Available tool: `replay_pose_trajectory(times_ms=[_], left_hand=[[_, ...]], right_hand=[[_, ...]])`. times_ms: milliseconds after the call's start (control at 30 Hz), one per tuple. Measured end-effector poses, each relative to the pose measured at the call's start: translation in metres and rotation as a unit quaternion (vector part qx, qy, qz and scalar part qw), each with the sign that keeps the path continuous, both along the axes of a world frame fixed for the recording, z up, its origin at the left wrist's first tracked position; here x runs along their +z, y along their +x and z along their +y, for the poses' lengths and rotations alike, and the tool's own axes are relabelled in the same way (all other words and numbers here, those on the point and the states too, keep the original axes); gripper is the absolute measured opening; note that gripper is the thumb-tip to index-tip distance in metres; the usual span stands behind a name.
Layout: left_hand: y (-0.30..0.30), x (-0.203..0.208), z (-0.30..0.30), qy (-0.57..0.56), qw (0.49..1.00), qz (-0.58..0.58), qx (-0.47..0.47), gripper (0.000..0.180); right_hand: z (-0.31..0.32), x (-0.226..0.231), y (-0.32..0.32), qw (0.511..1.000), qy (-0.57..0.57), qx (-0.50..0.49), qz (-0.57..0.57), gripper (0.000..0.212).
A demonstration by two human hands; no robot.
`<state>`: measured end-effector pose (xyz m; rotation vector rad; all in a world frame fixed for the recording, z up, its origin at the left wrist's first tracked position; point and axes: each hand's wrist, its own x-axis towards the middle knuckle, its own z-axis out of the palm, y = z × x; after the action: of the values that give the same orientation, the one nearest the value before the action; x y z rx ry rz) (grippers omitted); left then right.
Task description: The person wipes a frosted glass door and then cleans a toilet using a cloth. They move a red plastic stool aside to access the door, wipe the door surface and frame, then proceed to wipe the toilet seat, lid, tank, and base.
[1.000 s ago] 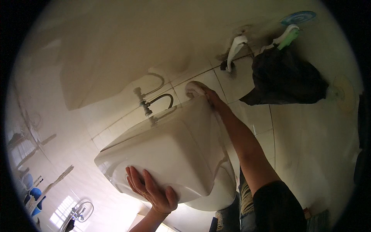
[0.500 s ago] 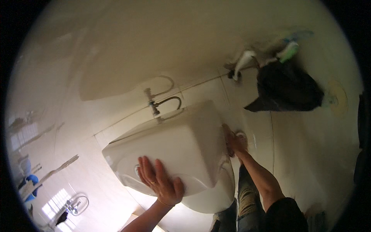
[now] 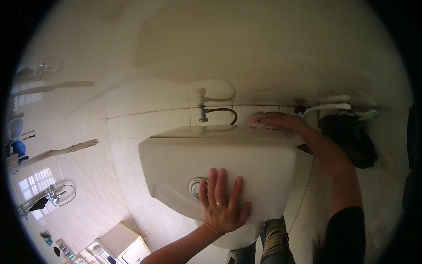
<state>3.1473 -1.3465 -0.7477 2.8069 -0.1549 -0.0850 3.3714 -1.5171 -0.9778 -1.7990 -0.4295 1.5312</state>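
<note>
A white toilet cistern (image 3: pixel 259 163) stands in front of me, its lid up toward me and its back edge by the tiled wall. My left hand (image 3: pixel 224 211) rests flat on the lid with fingers spread, beside the round chrome flush button (image 3: pixel 196 188), which the fingertips partly cover. My right hand (image 3: pixel 279 119) reaches to the cistern's far right back edge. Under its closed fingers is a pale crumpled wad (image 3: pixel 259 125), pressed against the edge; whether it is cloth or paper I cannot tell.
Behind the cistern, a metal valve (image 3: pixel 203 112) and dark hose come off the wall. At right hang a white-handled brush (image 3: pixel 327 107) and a black bag (image 3: pixel 349 141). At left are a mixer tap (image 3: pixel 56 194) and a blue cup (image 3: pixel 18 148); a white cabinet (image 3: pixel 134 253) stands lower left.
My right hand has gone from the cistern's right side up to its back right edge. The left hand stays on the lid. The view has turned, showing the cistern squarer.
</note>
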Motion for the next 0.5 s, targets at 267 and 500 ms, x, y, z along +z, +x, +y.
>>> replay_pose_trajectory(times_ms=[267,500], left_hand=[[-0.011,-0.002,0.012,-0.040,0.999,0.023,0.020,0.064],[-0.015,-0.002,0.016,-0.057,0.998,0.017,0.031,0.065]], right_hand=[[0.100,0.178,-0.009,0.974,0.210,0.076,-0.038,0.055],[0.165,0.210,-0.034,0.940,0.209,0.140,-0.229,0.051]])
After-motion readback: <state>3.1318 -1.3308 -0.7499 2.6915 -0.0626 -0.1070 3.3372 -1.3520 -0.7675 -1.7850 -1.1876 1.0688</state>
